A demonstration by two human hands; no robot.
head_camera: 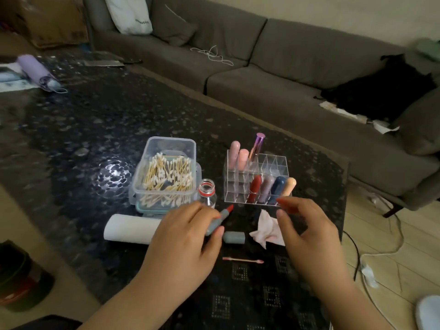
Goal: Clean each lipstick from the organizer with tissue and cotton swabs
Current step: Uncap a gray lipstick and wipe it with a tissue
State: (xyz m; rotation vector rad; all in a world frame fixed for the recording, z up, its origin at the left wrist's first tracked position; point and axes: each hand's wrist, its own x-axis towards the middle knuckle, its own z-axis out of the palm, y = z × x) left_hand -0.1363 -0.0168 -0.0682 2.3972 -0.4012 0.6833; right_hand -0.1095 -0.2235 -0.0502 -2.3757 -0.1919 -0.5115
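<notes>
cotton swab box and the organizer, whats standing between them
A small clear bottle with a red neck ring, uncapped, stands between the swab box and the organizer, seen in the head view.

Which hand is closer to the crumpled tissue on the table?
Right. The right hand hovers just beside the crumpled tissue, partly over it; the left hand, gripping the open lipstick, is farther left.

Clear glossy plastic organizer (pixel 258 184)

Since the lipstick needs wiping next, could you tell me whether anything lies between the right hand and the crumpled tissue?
Nothing visible does: the right hand hovers just right of the crumpled tissue, while the left hand holds the open lipstick.
</notes>
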